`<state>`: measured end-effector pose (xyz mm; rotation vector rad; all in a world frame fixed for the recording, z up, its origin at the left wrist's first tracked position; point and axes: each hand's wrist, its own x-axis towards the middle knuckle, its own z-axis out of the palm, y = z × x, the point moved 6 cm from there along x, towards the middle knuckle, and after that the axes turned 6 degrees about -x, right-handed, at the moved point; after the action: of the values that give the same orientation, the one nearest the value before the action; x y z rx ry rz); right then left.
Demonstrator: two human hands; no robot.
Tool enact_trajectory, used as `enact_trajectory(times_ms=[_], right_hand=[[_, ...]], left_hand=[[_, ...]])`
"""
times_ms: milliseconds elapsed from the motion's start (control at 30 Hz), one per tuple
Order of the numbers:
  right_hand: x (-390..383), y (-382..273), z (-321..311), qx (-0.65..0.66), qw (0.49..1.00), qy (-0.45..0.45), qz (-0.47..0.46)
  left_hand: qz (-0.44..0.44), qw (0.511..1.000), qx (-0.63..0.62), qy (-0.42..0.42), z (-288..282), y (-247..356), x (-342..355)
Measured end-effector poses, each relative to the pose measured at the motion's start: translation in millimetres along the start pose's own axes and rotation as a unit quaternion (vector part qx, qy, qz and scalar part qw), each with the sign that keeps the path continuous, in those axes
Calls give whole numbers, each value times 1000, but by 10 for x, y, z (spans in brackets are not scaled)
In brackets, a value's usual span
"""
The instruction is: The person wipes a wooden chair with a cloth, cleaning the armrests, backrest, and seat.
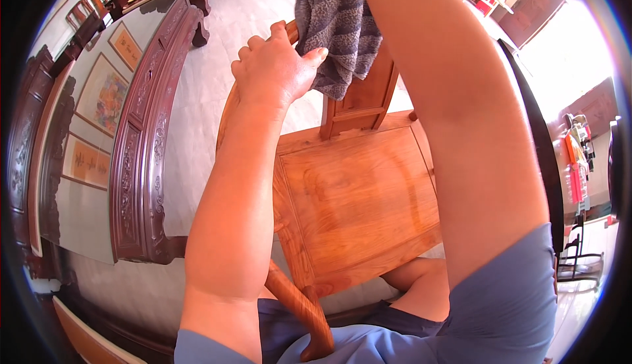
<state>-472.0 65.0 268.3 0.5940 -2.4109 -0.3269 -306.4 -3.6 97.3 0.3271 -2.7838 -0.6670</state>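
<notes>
A wooden armchair [359,193] with a smooth orange-brown seat stands right in front of me. My left hand [273,64] is closed round its curved rail [228,110], at the upper left, with the fingers bent over the wood and the thumb pointing right. A grey towel with darker stripes [336,31] hangs over the top of the chair back [361,104], close beside that thumb. My right arm [454,94] reaches up past the towel. The right hand lies beyond the top edge, so its grip is hidden.
Left of the chair is a dark carved wooden table [138,146] with a glossy top reflecting framed pictures. A curved armrest [299,305] comes close to my body. Pale floor [197,100] shows between table and chair. Red and orange items [576,160] stand far right.
</notes>
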Motion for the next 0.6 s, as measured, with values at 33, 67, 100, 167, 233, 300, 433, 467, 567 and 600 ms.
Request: enact_trajectory(times_ms=[33,67,100,167,233,300,433,467,567,600], right_hand=[[29,11,33,-3,1000,-1,3],[38,9,63,9,1000,16,7],[32,4,102,22,999,33,10],[-312,-183,171,-159,965,207,-26],[-420,-145,173,-177,948,263,-31],[-138,11,149,-86,984,158,-4],[18,254,-7,141,990,-7,8],[11,302,-15,213,975,-59,-36],[-582,308,-92,154,956,249,22],[-679,331,-102,153,969,192,6]], left_hand=[[4,1000,-2,-1,10,9,-1],[0,1000,-1,-3,18,7,-5],[-4,1000,-1,-4,26,0,-3],[-4,1000,-7,-3,31,-14,-3],[4,999,-31,-11,36,28,-35],[7,1000,-26,-7,48,71,-32],[15,1000,-12,8,63,36,17],[14,1000,-5,12,77,44,29],[-1,1000,5,4,30,-29,43],[-3,1000,7,12,-28,-66,36]])
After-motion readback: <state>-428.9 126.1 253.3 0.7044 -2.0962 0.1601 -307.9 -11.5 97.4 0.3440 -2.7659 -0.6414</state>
